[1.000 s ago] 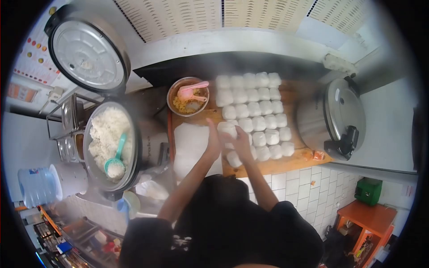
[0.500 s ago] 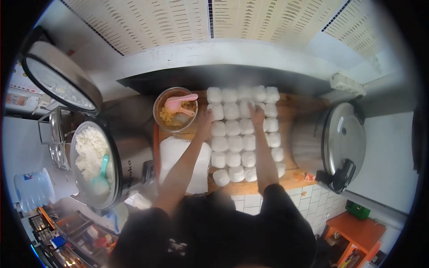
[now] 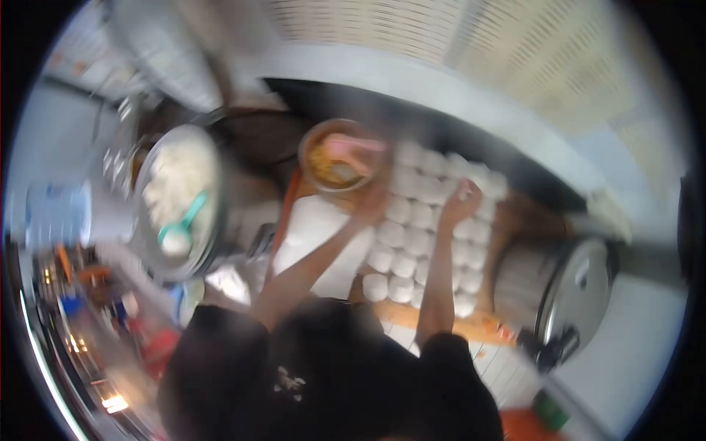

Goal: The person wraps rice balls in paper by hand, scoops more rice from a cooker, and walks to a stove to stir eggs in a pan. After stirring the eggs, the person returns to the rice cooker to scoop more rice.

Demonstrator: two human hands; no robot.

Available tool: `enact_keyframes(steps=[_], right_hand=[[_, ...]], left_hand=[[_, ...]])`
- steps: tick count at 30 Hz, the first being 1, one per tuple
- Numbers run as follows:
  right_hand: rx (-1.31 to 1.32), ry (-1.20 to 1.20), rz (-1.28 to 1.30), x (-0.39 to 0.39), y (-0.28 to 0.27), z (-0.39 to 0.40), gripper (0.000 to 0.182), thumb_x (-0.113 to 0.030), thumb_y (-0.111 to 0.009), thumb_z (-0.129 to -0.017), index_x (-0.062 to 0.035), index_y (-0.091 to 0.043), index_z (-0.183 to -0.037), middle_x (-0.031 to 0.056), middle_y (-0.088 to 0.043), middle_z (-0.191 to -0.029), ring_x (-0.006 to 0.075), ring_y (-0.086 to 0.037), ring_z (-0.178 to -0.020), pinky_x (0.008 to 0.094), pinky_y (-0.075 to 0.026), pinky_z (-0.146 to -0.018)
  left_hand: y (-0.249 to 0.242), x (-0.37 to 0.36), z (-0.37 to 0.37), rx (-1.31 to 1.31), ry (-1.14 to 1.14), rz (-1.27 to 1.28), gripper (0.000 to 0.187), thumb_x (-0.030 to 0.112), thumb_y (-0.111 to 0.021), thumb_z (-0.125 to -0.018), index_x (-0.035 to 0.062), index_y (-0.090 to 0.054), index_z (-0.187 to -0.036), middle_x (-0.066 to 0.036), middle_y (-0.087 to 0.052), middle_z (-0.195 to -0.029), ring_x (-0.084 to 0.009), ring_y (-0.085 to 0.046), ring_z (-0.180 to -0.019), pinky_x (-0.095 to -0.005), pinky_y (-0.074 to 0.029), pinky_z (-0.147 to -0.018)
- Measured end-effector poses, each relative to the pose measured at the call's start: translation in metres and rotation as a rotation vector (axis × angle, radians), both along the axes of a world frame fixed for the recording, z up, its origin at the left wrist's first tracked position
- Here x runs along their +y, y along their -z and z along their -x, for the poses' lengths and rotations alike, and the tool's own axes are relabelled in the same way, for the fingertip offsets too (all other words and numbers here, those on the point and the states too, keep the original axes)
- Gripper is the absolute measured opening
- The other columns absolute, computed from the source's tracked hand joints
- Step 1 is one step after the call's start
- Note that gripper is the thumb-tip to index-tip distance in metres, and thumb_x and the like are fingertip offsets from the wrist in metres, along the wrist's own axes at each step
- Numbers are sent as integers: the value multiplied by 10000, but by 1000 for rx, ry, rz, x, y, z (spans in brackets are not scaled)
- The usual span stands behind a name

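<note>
Rows of rounded white mounds (image 3: 390, 235), which look like rice portions, cover the wooden counter (image 3: 401, 314). My left hand (image 3: 373, 208) is beside the left edge of the rows, near the white sheets (image 3: 320, 231); motion smears its fingers. Over the right part of the rows is my right hand (image 3: 462, 206), its fingers curled in, with a small whitish spot at the fingertips that I cannot make out. Behind my left hand stands a bowl (image 3: 307, 162) of yellow food with pink spoons (image 3: 357, 147) in it.
An open rice cooker on the left holds white rice (image 3: 180, 169) and a teal scoop (image 3: 193, 212). A closed large cooker (image 3: 526, 283) stands at the right end of the counter. A clear blue water bottle (image 3: 59, 213) is far left. Printed sheets hang on the wall.
The view has tilted and blurred. My right hand has drawn back toward me from the rear rows, its fingers now curled. My left hand has moved slightly back off the mound it was touching.
</note>
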State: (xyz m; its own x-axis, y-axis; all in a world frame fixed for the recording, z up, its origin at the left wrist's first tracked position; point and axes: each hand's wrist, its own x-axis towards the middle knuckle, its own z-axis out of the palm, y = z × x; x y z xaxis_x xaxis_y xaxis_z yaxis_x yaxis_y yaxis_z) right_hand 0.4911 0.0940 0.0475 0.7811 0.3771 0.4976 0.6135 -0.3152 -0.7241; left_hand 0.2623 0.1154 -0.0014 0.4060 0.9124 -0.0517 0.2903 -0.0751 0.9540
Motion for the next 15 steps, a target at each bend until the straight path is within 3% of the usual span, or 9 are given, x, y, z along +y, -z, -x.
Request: enact_keyframes(steps=[2,3,4,6,8,10,11,13,15], right_hand=[[94,-213,-95,21,-95,60,257,-262,-620,-917,-5,-626,-931,126,-621,-890,276,-571,-883,366,-440,-842],[224,-556,-209,25,-146,107,183,-196,-625,-909,-14,-634,-912,121,-621,-884,265,-572,-843,362,-445,-804],[355,-881,-317,24,-189,154,109,-131,-631,-900,-22,-642,-894,115,-622,-879,253,-572,-803,358,-449,-766],[175,-1290,-272,37,-252,246,104,-118,-650,-867,-24,-631,-829,100,-633,-836,258,-587,-786,354,-459,-737],[-297,-1589,-249,59,-282,324,120,-160,-662,-845,-43,-649,-863,110,-650,-873,297,-595,-836,390,-466,-749],[-439,-1730,132,72,-276,390,194,-236,-657,-842,-60,-671,-923,115,-673,-919,308,-595,-951,422,-475,-801],[-465,-1742,137,78,-272,413,194,-236,-657,-842,-60,-671,-923,115,-673,-919,308,-595,-951,422,-475,-801],[-688,-1877,554,83,-269,452,238,-256,-667,-841,-43,-677,-948,145,-675,-951,311,-605,-974,416,-479,-809],[-822,-1882,697,85,-267,479,252,-265,-659,-852,-40,-681,-964,165,-675,-947,324,-617,-950,420,-482,-803]], left_hand=[[-20,-37,34,-229,130,119,160,162,-539,-945,20,-605,-977,-62,-621,-1064,-160,-564,-1007,-311,-441,-920],[-33,-63,58,-138,183,159,163,160,-522,-963,22,-608,-972,-52,-623,-1050,-160,-564,-1013,-311,-427,-946],[-34,-81,83,-158,316,34,183,174,-499,-983,25,-605,-980,-52,-627,-1041,-162,-566,-1010,-316,-421,-954],[-87,-105,130,27,453,242,330,322,-479,-1009,37,-610,-1112,-63,-638,-1090,-176,-586,-1018,-321,-443,-938],[-86,-133,169,94,404,286,427,394,-498,-992,31,-569,-1205,-104,-636,-1177,-203,-591,-1090,-341,-452,-953],[-86,-151,208,38,339,305,426,395,-500,-991,36,-566,-1210,-106,-636,-1173,-205,-590,-1089,-344,-451,-957],[-85,-159,222,-2,284,347,426,396,-501,-990,40,-563,-1215,-108,-637,-1169,-208,-589,-1089,-348,-451,-960],[-77,-170,244,-29,202,350,419,394,-507,-988,46,-565,-1212,-106,-639,-1162,-208,-589,-1084,-348,-450,-959],[-77,-175,262,-54,116,369,412,393,-513,-985,52,-568,-1210,-103,-640,-1156,-209,-590,-1079,-348,-450,-958]])
